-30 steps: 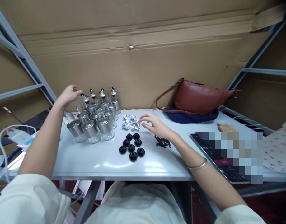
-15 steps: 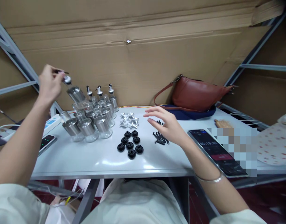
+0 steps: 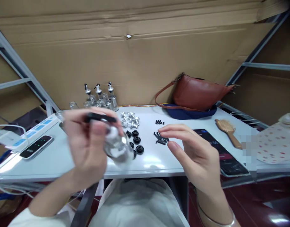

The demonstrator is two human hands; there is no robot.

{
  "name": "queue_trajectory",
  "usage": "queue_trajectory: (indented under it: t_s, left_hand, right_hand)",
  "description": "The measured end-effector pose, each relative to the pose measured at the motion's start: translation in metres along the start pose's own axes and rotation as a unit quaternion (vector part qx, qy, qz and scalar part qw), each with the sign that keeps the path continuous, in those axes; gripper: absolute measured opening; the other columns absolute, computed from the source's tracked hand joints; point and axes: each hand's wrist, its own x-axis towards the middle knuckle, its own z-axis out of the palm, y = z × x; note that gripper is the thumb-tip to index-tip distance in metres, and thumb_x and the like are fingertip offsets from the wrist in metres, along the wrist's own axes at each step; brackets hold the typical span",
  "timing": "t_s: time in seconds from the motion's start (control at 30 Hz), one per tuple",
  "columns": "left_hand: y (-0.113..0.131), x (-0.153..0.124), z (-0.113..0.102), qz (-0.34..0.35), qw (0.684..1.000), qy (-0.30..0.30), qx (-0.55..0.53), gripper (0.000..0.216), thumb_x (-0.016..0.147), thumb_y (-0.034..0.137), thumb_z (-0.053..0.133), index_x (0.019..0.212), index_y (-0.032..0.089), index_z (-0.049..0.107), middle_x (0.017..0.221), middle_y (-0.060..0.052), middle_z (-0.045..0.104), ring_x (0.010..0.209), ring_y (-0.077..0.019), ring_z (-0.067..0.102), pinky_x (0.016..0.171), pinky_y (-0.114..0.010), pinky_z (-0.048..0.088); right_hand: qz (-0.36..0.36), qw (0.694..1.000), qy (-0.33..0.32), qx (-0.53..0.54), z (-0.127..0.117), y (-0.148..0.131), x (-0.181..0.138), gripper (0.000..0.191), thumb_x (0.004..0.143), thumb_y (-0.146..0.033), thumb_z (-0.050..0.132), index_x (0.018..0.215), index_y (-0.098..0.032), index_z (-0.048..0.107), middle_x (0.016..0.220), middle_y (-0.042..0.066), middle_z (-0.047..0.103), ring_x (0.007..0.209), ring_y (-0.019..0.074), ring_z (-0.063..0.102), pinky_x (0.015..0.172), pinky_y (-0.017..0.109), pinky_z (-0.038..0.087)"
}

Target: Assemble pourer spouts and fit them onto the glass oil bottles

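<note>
Clock face laid over the view, 12 at the far side, 6 at the person. Left hand (image 3: 88, 142), at 8, is closed around the top of a clear bottle (image 3: 121, 151); thumb on the near side, fingers curled over, black lever (image 3: 101, 117) sticking out along the fingers. Bottle is at 7 to 8, tilted, base end pointing to about 4, raised over the table (image 3: 57, 157) and hiding some black discs (image 3: 136, 140) behind it. Hand and bottle both blurred; exact finger contact on the spout, can't tell.

Right hand (image 3: 197, 157), at 4, is half-curled and fairly wide, thumb standing apart from the fingers, palm side facing the bottle but well apart from it. Its fingertips overlap the loose black levers (image 3: 161, 142) in view, at about 5; touching or just above, can't tell. Small black pieces (image 3: 160, 122) lie just beyond those levers, at 4.

Silver parts in a pile (image 3: 130, 120) near centre, at 8 to 9; discs just nearer, at 6 to 7. Three spouted bottles (image 3: 98, 90) stand upright at 10, open-necked bottles (image 3: 108, 102) grouped just in front, partly hidden by left hand.

Rest: brown bag (image 3: 197, 94) at 2 to 3, phone (image 3: 232, 162) and hairbrush (image 3: 226, 126) at 3 to 4, power strip (image 3: 38, 130) at 9.
</note>
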Motion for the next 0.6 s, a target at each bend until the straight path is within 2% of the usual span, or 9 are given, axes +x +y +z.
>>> queue_trajectory:
  t_s: [0.07, 0.17, 0.3, 0.47, 0.6]
  left_hand:
    - [-0.002, -0.024, 0.026, -0.029, 0.997, -0.038, -0.063, 0.005, 0.095, 0.030, 0.043, 0.099, 0.028, 0.044, 0.089, 0.000, 0.055, 0.065, -0.0104, 0.057, 0.053, -0.027, 0.051]
    - [-0.009, -0.038, 0.042, -0.024, 0.994, -0.070, -0.086, 0.006, 0.096, 0.028, 0.041, 0.101, 0.025, 0.044, 0.092, -0.002, 0.057, 0.075, -0.0113, 0.060, 0.061, -0.026, 0.052]
    - [-0.024, -0.044, 0.052, -0.025, 0.989, -0.107, -0.099, 0.006, 0.096, 0.026, 0.042, 0.101, 0.024, 0.045, 0.096, -0.002, 0.058, 0.080, -0.0103, 0.061, 0.067, -0.024, 0.051]
    - [-0.038, -0.052, 0.065, -0.053, 0.985, -0.112, -0.116, 0.009, 0.096, 0.030, 0.041, 0.101, 0.023, 0.044, 0.099, -0.003, 0.056, 0.078, -0.0100, 0.058, 0.069, -0.025, 0.050]
    - [-0.039, -0.054, 0.059, -0.105, 0.963, -0.184, -0.168, 0.025, 0.094, 0.041, 0.041, 0.111, 0.024, 0.043, 0.116, -0.009, 0.050, 0.092, -0.0151, 0.060, 0.077, -0.031, 0.051]
  right_hand:
    - [0.004, 1.000, -0.012, 0.013, 0.001, -0.004, -0.005, 0.021, 0.088, -0.018, 0.055, 0.104, -0.029, 0.066, 0.102, 0.005, 0.067, 0.100, 0.0238, 0.061, 0.088, 0.043, 0.049]
    - [0.013, 0.999, -0.023, 0.029, 0.002, -0.006, -0.012, 0.026, 0.090, -0.022, 0.053, 0.113, -0.030, 0.063, 0.109, 0.006, 0.065, 0.106, 0.0251, 0.059, 0.091, 0.044, 0.048]
    - [0.034, 0.997, -0.049, 0.045, 0.005, 0.000, -0.016, 0.031, 0.091, -0.028, 0.052, 0.121, -0.030, 0.058, 0.119, 0.008, 0.060, 0.114, 0.0260, 0.054, 0.095, 0.045, 0.047]
    - [0.042, 0.998, -0.047, 0.031, 0.007, 0.007, -0.016, 0.034, 0.089, -0.026, 0.055, 0.123, -0.031, 0.057, 0.126, 0.007, 0.056, 0.121, 0.0247, 0.051, 0.101, 0.043, 0.044]
    - [0.044, 0.998, -0.048, -0.002, 0.006, 0.008, -0.013, 0.034, 0.089, -0.024, 0.056, 0.122, -0.030, 0.058, 0.125, 0.008, 0.057, 0.120, 0.0250, 0.052, 0.100, 0.043, 0.046]
